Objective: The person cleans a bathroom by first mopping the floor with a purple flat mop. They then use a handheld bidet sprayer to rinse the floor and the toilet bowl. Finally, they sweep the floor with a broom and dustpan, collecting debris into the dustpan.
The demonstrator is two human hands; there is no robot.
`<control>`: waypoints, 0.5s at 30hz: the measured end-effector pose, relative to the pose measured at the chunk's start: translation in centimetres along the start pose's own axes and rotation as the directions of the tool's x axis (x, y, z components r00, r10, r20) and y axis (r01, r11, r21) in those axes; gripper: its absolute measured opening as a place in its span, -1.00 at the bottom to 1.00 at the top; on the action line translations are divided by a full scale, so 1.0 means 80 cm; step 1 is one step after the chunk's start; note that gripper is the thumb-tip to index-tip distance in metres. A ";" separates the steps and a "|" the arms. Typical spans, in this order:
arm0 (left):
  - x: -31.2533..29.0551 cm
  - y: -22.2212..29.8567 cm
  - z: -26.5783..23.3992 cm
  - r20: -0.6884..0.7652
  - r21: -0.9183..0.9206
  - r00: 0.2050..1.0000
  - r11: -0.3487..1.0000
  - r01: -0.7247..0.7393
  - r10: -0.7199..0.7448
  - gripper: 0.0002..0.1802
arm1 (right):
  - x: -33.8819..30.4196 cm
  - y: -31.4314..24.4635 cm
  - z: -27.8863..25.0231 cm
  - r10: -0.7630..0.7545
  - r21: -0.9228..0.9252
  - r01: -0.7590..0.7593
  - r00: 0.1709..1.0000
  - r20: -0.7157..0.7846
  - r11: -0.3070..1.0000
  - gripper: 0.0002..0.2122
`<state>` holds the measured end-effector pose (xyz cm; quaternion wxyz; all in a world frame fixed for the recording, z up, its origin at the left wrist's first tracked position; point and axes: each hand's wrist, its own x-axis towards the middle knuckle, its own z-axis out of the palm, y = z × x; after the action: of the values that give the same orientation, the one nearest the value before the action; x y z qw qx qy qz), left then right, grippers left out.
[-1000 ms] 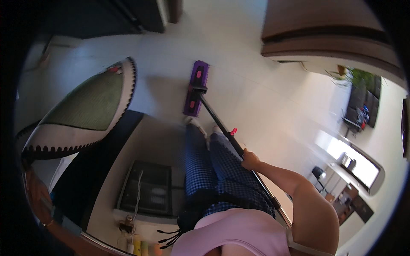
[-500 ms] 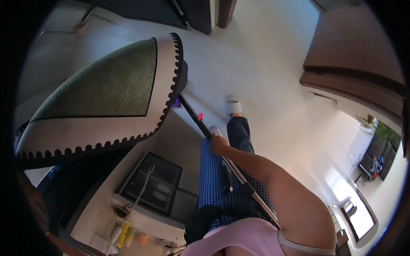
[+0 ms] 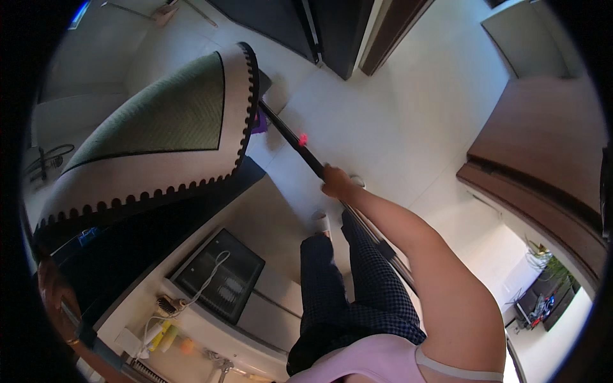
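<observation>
My right hand (image 3: 338, 182) is closed round a long black-and-silver pole (image 3: 287, 134), which slants from beside my body toward the far left. A pink piece sticks to the pole above the hand. The pole's far end goes behind a raised mat (image 3: 166, 115) with a green middle, beige border and black scalloped edge; a purple piece (image 3: 258, 122) shows there. At the dark left rim, my left hand (image 3: 52, 284) is near the mat's lower corner. Its fingers are too dark to show what they hold.
A counter edge (image 3: 262, 338) at lower left carries a dark flat panel (image 3: 220, 274), a white cord, a brush (image 3: 169, 305) and small bottles by a tap (image 3: 220, 365). Dark doors (image 3: 332, 32) stand ahead, brown furniture (image 3: 530, 159) at right. Pale tiled floor lies between.
My right hand and the pole have moved forward, away from my body. The mat has shifted slightly up in view. My feet have changed position, and more of the doors shows.
</observation>
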<state>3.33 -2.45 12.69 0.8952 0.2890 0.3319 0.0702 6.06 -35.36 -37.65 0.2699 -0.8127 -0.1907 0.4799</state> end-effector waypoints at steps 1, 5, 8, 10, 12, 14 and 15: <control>0.001 0.003 -0.003 -0.004 0.004 1.000 1.000 -0.003 0.003 -0.74 | -0.021 0.025 -0.007 0.012 -0.014 -0.012 1.000 -0.003 1.000 -0.64; -0.019 0.011 -0.026 -0.031 0.026 0.997 0.997 -0.067 0.067 -0.74 | -0.121 0.082 -0.044 0.080 -0.020 -0.079 0.997 0.020 0.997 -0.69; -0.022 0.014 -0.038 -0.042 0.041 0.993 0.994 -0.105 0.107 -0.71 | -0.158 0.105 -0.052 0.155 -0.023 -0.154 0.987 0.032 0.988 -0.73; -0.019 0.014 -0.045 -0.055 0.063 0.989 0.989 -0.130 0.134 -0.68 | -0.153 0.109 -0.052 0.186 0.003 -0.186 0.982 0.021 0.982 -0.74; -0.027 0.011 -0.055 -0.091 0.099 0.979 0.980 -0.172 0.182 -0.64 | -0.128 0.101 -0.045 0.169 0.016 -0.169 0.986 -0.002 0.985 -0.73; -0.031 0.005 -0.067 -0.142 0.159 0.962 0.965 -0.210 0.233 -0.60 | -0.094 0.086 -0.033 0.213 0.026 -0.214 0.977 0.023 0.977 -0.70; -0.033 0.004 -0.074 -0.162 0.185 0.952 0.956 -0.229 0.259 -0.58 | -0.078 0.073 -0.025 0.217 0.058 -0.219 0.975 0.041 0.974 -0.72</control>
<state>-2.44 -0.24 10.66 0.8183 0.3926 0.3795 0.1793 5.19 -44.01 -36.31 0.2373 -0.8116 -0.0899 0.5262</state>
